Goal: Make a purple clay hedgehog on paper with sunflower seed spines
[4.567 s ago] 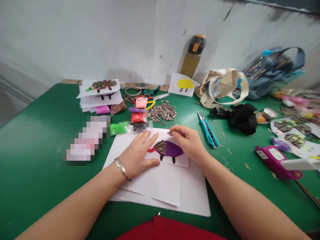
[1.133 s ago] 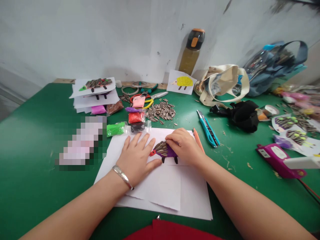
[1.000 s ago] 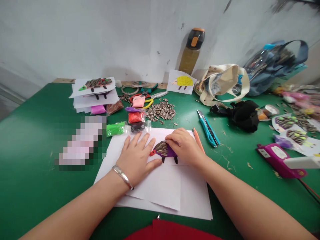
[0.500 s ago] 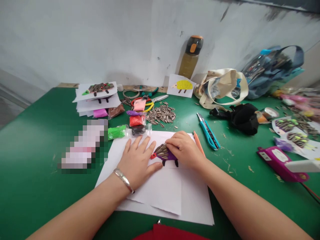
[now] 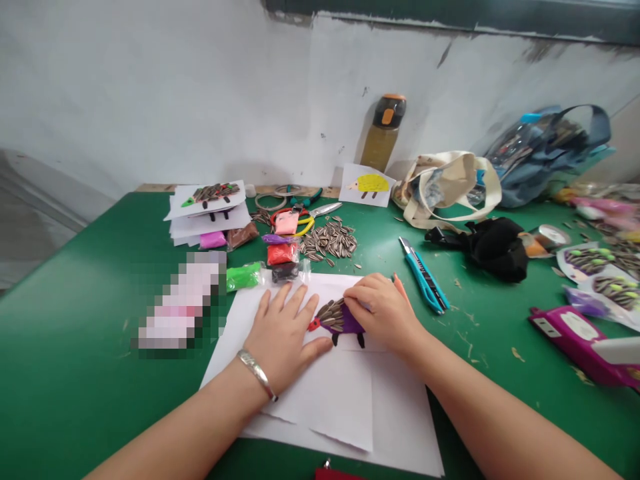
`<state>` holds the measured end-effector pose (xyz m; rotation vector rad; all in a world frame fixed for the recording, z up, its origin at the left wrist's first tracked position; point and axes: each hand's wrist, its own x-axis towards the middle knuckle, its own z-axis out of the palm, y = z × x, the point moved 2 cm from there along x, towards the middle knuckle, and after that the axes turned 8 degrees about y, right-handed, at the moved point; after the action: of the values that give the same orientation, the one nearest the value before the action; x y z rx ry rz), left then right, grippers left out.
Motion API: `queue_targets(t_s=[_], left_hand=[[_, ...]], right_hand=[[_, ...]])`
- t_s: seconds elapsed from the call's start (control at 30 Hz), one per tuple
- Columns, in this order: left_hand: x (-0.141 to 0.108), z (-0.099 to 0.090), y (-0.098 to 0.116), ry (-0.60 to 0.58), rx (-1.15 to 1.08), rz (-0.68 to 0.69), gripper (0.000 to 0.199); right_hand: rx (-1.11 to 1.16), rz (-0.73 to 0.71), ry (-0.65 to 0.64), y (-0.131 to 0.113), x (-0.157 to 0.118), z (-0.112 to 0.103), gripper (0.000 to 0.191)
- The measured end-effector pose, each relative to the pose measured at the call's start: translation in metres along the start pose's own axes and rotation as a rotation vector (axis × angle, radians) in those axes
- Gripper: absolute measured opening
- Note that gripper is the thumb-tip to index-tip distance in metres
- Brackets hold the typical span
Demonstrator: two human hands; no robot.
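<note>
My left hand [image 5: 286,337] lies flat with fingers spread on white paper [image 5: 340,400], its thumb below a hedgehog picture. The hedgehog [image 5: 354,321] has a purple body, a red head and black legs, and rows of striped sunflower seeds [image 5: 330,315] cover its front part. Over its back end, my right hand [image 5: 383,310] pinches what appears to be a sunflower seed at the edge of those rows; the fingers mostly hide it. A pile of loose sunflower seeds [image 5: 330,240] lies beyond the paper.
Bags of coloured clay [image 5: 283,253], scissors [image 5: 326,210] and a stack of pictures [image 5: 205,210] stand behind. Right of the paper are a blue utility knife [image 5: 424,277], a black pouch [image 5: 497,250] and a magenta device [image 5: 570,340]. A bottle [image 5: 383,137] leans by the wall.
The camera view has shifted, so everything sits slightly lower and further right. My right fingertips have moved slightly along the seed edge; my left hand stays flat on the paper.
</note>
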<state>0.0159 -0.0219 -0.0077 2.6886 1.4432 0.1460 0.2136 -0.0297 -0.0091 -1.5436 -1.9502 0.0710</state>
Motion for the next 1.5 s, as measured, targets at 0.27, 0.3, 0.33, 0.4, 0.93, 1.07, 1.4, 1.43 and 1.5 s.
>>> queue_targets(t_s=[0.27, 0.3, 0.33, 0.4, 0.93, 1.07, 1.4, 1.43, 1.5], left_hand=[[0.0002, -0.0003, -0.0004, 0.023, -0.028, -0.006, 0.065], [0.0001, 0.0, -0.0004, 0.032, -0.03, -0.004, 0.065], [0.0, 0.0003, -0.0005, 0.04, -0.03, -0.002, 0.065], [0.0, 0.0008, -0.0006, 0.051, -0.028, 0.001, 0.064], [0.001, 0.0002, -0.0002, 0.029, -0.002, 0.002, 0.065], [0.0006, 0.0006, 0.0005, 0.035, -0.014, 0.006, 0.065], [0.0, 0.0008, 0.0006, 0.059, -0.031, 0.007, 0.065], [0.0001, 0.0008, 0.0006, 0.058, -0.031, 0.006, 0.065], [0.0003, 0.0008, 0.0004, 0.05, -0.027, 0.006, 0.065]], right_hand=[[0.021, 0.012, -0.041, 0.0018, 0.0003, 0.003, 0.018], [0.023, 0.017, -0.037, 0.0024, 0.0002, 0.0032, 0.018], [0.023, 0.022, -0.029, 0.0029, 0.0002, 0.0032, 0.017], [0.019, 0.036, -0.01, 0.0039, 0.0003, 0.0029, 0.016], [-0.004, 0.063, -0.028, 0.0037, 0.0018, 0.0015, 0.019], [0.022, 0.051, -0.086, 0.0021, 0.0023, 0.0018, 0.021], [0.006, 0.055, -0.084, 0.0019, 0.0019, 0.0015, 0.022], [0.011, 0.054, -0.089, 0.0016, 0.0017, 0.0019, 0.022], [0.02, 0.06, -0.083, 0.0023, 0.0015, 0.0026, 0.022]])
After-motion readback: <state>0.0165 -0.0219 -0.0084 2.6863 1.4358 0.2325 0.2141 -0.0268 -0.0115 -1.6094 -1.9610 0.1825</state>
